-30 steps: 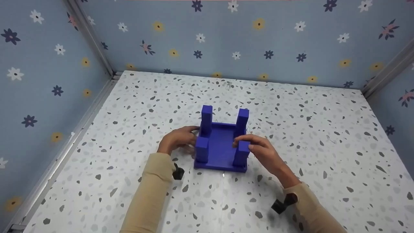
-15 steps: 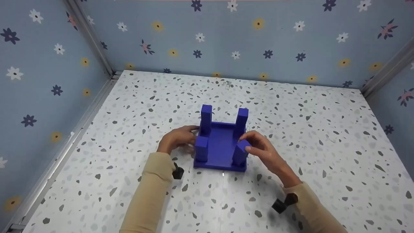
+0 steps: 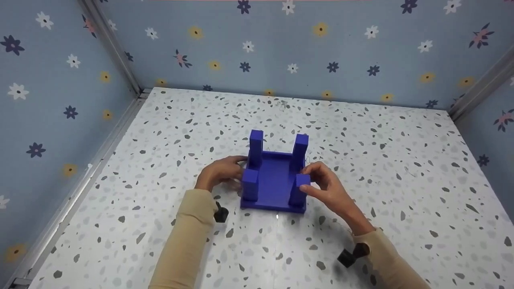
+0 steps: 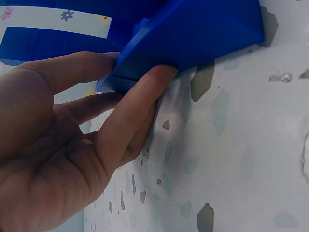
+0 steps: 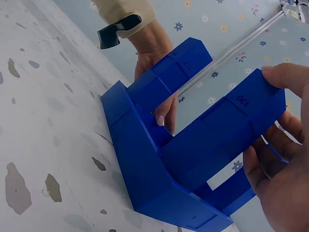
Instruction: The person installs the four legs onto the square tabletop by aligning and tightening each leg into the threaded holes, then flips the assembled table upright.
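A blue plastic base, shaped like a small upturned table, lies on the tabletop with square legs rising from its corners. My right hand pinches the top of the near right leg, thumb and fingers on different sides. The right wrist view shows this leg marked with digits, its lower end in the base. At the base's left side, my left hand holds the edge; in the left wrist view its fingertips touch the blue side wall. The far left leg stands upright.
A white speckled tabletop surrounds the base. Blue flowered panels stand behind and at both sides, with metal rails at the corners. Black cameras sit on both wrists, below beige sleeves.
The near right leg turned about its own length, standing cornerwise half a second ago and square now. My right fingers shifted from its inner side towards its far right side. The left hand stayed put.
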A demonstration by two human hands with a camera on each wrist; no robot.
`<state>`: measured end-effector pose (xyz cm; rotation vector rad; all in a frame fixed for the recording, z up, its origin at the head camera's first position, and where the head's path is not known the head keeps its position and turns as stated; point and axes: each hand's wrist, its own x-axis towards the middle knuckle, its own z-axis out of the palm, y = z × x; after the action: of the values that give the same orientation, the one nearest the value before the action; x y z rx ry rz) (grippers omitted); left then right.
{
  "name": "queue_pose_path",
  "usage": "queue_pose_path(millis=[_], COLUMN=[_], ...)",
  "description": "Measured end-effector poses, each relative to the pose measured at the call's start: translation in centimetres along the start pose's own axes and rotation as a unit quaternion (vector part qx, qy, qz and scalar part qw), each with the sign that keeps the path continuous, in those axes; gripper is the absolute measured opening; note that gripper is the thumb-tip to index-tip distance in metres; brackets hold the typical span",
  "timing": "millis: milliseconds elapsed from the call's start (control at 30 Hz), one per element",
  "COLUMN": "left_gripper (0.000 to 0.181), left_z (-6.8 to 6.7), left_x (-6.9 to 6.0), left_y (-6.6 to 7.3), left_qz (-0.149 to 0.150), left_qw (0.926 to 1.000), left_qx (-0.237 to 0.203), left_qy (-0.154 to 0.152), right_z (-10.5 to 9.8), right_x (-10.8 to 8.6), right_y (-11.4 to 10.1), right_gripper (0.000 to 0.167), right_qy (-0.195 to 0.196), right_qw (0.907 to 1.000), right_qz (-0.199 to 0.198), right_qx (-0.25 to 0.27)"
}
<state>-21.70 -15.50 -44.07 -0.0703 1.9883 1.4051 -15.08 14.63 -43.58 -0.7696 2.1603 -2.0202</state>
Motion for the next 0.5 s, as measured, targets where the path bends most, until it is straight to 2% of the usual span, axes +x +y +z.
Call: queue_pose_path(millis=[167,267,400,500], left_gripper=[0.070,0.071,0.072,0.072], left_z=[-0.03,-0.05,-0.05,-0.05], left_x=[-0.06,-0.07,-0.05,-0.01], left_y=[0.02,0.04,0.03,-0.04], left_qz=[-0.006,-0.006,-0.008,-0.010], left_qw=[1.0000,0.9999,0.9999,0.9999], left_qx=[0.005,0.009,0.006,0.001], left_qy=[0.001,0.003,0.003,0.003], right_z=[0.07,-0.10,-0.51,-0.76], right_x=[-0.11,-0.15,-0.05,0.30], right_y=[0.07,0.13,0.29,0.52], right_gripper=[0.030,0.027,0.030,0.036], right_qy=[0.004,-0.007,-0.038,-0.080], right_qw=[0.9997,0.9999,0.9983,0.9914], right_qz=[-0.007,-0.006,-0.009,-0.020], right_qx=[-0.023,-0.013,0.044,0.101])
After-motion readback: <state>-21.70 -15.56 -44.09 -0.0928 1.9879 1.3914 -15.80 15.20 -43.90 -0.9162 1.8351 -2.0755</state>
